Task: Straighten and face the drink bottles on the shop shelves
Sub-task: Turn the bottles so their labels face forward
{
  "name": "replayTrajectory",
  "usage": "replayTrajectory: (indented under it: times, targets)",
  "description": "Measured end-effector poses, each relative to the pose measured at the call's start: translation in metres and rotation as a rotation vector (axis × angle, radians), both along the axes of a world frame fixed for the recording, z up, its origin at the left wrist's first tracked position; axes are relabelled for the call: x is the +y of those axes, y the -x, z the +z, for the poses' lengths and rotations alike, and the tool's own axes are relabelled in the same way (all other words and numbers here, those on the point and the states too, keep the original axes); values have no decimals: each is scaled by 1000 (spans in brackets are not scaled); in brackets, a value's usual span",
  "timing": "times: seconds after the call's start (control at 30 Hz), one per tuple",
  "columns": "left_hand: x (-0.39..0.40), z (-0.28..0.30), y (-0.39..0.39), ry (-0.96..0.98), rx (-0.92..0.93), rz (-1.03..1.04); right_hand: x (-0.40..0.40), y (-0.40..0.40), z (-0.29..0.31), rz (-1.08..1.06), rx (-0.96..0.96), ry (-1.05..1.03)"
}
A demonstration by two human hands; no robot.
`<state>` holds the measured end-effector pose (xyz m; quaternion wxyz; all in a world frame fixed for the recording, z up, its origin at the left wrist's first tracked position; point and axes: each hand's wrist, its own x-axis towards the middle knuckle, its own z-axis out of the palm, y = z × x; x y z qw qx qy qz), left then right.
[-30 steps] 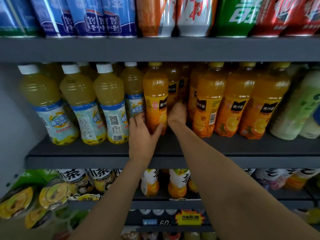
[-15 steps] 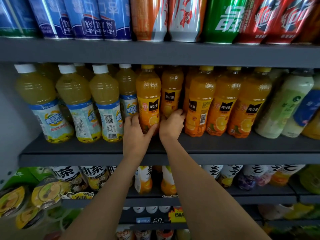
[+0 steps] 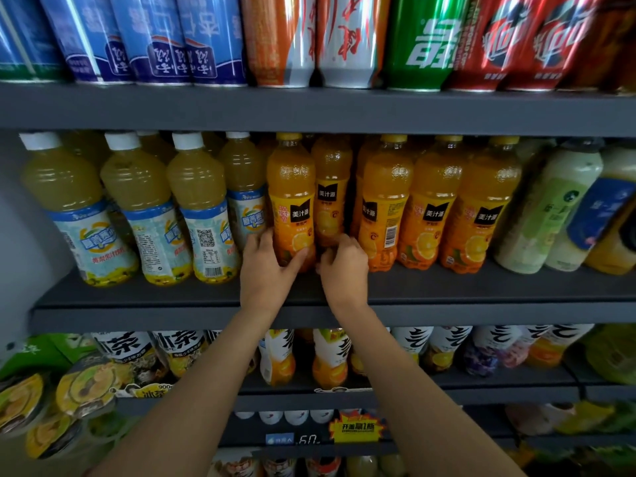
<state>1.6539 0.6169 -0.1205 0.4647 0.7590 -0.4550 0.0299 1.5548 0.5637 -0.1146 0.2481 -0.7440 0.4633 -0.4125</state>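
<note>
Orange juice bottles with yellow caps stand in a row on the middle shelf [image 3: 447, 290]. My left hand [image 3: 268, 273] grips the base of the leftmost front orange bottle [image 3: 290, 201], thumb on its right side and fingers on its left. Its label faces forward. My right hand [image 3: 344, 270] curls its fingers round the base of a second orange bottle [image 3: 331, 197], which stands a little behind the front row in the gap to the right. To the right stand three more orange bottles [image 3: 430, 208]; the nearest [image 3: 383, 208] shows its barcode.
Yellow juice bottles with white caps [image 3: 130, 208] fill the shelf's left part; pale green and blue-labelled bottles [image 3: 557, 208] lean at the right. Cans [image 3: 344, 39] line the shelf above. Tea bottles [image 3: 330, 356] and snack cups [image 3: 82, 383] sit below.
My right hand has drawn back from deep in the shelf, bringing the second orange bottle forward toward the front row. My left hand has stayed on the front bottle.
</note>
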Motion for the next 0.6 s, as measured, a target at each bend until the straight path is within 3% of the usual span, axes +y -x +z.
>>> replayTrajectory:
  times: [0.17, 0.37, 0.6]
  targets:
    - [-13, -2, 28, -14, -17, -62, 2, 54, -2, -135, 117, 176]
    - [-29, -5, 50, -44, -41, -102, -23, 75, 6, -223, 150, -21]
    - [-25, -3, 52, -33, -30, -119, -29, 81, 1, -132, 120, -46]
